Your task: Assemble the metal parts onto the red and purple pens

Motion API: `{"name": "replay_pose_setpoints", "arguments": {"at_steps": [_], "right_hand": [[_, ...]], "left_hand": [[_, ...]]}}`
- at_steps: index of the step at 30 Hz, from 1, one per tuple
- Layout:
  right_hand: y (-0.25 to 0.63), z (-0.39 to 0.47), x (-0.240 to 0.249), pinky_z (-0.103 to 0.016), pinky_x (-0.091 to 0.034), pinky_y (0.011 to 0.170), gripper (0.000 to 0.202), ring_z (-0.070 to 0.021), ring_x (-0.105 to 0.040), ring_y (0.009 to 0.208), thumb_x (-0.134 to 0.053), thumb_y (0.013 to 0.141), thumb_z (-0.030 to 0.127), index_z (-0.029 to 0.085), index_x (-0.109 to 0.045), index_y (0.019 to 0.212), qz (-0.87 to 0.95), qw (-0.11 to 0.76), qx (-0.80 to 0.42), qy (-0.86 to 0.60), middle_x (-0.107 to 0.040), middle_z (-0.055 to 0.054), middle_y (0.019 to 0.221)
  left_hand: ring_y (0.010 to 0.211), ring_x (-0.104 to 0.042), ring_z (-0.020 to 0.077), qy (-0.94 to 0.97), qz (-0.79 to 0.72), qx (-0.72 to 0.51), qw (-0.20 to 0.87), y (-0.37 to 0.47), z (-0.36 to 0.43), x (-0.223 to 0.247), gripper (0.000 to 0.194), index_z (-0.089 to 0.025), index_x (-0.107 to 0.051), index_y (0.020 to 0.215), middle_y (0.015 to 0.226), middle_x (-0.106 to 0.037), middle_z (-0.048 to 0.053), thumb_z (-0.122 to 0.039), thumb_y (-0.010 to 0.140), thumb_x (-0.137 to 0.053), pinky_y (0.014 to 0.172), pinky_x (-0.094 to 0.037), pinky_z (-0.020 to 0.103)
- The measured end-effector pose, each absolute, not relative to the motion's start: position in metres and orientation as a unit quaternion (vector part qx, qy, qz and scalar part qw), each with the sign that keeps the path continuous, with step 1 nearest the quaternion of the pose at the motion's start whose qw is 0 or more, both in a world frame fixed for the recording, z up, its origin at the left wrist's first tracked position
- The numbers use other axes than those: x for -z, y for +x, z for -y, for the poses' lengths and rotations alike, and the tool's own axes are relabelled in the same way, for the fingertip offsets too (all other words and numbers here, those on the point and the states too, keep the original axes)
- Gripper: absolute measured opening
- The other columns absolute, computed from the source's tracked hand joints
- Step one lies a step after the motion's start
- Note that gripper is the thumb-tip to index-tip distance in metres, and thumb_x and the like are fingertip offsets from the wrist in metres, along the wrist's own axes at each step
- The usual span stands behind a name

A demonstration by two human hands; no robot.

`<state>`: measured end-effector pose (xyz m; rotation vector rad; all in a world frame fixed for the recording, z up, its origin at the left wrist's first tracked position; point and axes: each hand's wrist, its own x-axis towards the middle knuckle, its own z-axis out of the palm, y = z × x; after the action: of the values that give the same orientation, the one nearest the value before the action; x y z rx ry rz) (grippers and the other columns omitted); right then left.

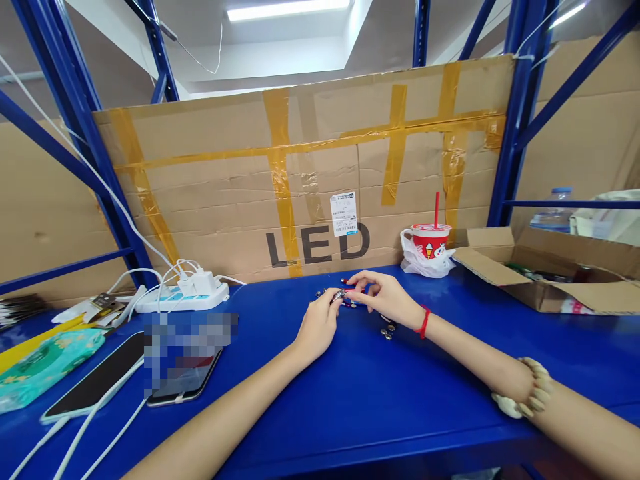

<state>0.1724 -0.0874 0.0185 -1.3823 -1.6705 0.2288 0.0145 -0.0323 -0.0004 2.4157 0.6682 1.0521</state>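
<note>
My left hand [320, 320] is closed, pinching a small silver metal piece [339, 295] between thumb and fingers. Just right of it, my right hand [385, 298] is pinched too, its fingertips at a thin red piece [353, 291] that meets the silver one. Both hands are raised slightly over the blue tabletop [350, 393]. Below the right hand lie several small round silver discs, like button cells [387, 336]. More small red and silver parts [345, 281] lie behind the fingers, partly hidden and too small to name.
On the left are a white power strip [175, 299] with chargers, two phones [100, 373] with cables, and a green packet [50, 367]. A red cup [431, 243] with a straw stands at the back right beside an open cardboard box [550, 293]. Taped cardboard [225, 200] closes the back.
</note>
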Motion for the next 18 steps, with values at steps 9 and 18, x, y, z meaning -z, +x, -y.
{"name": "replay_pose_setpoints", "arguments": {"at_steps": [9, 18], "right_hand": [[0.1701, 0.0849, -0.0163, -0.019, -0.041, 0.041, 0.032, -0.0044, -0.051, 0.042, -0.058, 0.068, 0.043, 0.016, -0.065, 0.084, 0.683, 0.484, -0.134, -0.531, -0.06, -0.006, 0.088], [0.172, 0.0834, -0.0154, -0.02, -0.043, 0.042, 0.028, -0.0045, -0.051, 0.044, -0.063, 0.063, 0.039, 0.015, -0.067, 0.076, 0.679, 0.508, -0.157, -0.506, -0.056, -0.003, 0.079]], "left_hand": [[0.062, -0.05, 0.0097, 0.875, -0.243, -0.362, 0.21, 0.0136, 0.0332, 0.0007, 0.022, -0.024, -0.05, 0.097, 0.069, -0.054, -0.003, -0.029, 0.086, -0.031, 0.062, -0.038, 0.021], [0.061, -0.049, 0.0098, 0.896, -0.223, -0.324, 0.206, 0.014, 0.0327, 0.0012, 0.023, -0.021, -0.05, 0.096, 0.065, -0.052, -0.003, -0.027, 0.086, -0.03, 0.062, -0.038, 0.021]]}}
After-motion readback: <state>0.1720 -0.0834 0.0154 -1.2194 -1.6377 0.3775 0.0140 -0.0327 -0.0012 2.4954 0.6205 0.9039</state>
